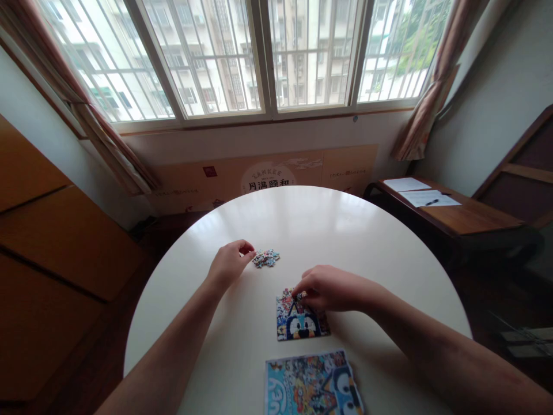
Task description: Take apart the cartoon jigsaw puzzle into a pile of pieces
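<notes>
A partly assembled colourful jigsaw [301,323] lies on the round white table [302,230]. My right hand [326,287] rests on its upper edge, fingers pinched on a small puzzle piece. Farther left, my left hand [228,262] has its fingers curled together beside a small heap of loose pieces [266,258]; whether it holds a piece is hidden. The puzzle's printed box or reference picture [313,383] lies at the near table edge.
A dark wooden side table [466,219] with papers [421,193] and a pen stands at the right. Barred windows and curtains fill the back wall. A wooden cabinet [52,253] stands at the left.
</notes>
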{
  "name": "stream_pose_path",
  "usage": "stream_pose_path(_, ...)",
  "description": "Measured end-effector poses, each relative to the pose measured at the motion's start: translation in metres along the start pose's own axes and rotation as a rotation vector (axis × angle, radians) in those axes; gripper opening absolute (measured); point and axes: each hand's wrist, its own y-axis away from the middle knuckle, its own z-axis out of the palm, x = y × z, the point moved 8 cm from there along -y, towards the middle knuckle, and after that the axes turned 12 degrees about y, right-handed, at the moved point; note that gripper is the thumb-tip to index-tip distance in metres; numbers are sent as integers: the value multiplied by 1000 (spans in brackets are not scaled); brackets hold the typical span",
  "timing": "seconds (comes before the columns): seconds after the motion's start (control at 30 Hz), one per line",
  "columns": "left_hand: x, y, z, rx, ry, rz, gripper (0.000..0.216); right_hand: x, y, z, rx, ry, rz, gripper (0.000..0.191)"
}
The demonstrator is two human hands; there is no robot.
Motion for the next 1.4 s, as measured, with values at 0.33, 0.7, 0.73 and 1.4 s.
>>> stream_pose_path(0.33,75,51,52,-423,-80,321,14,2,1,2,-22,-15,2,34)
stream_pose_path(0.7,74,55,66,-495,-86,228,10,0,1,0,-2,-29,-9,35)
stream_pose_path(0.73,73,54,66,-491,-76,208,10,1,1,0,5,-27,-2,36)
stream_pose_path(1.4,23,17,32,-297,388,-59,19,4,3,-5,-4,21,63,23)
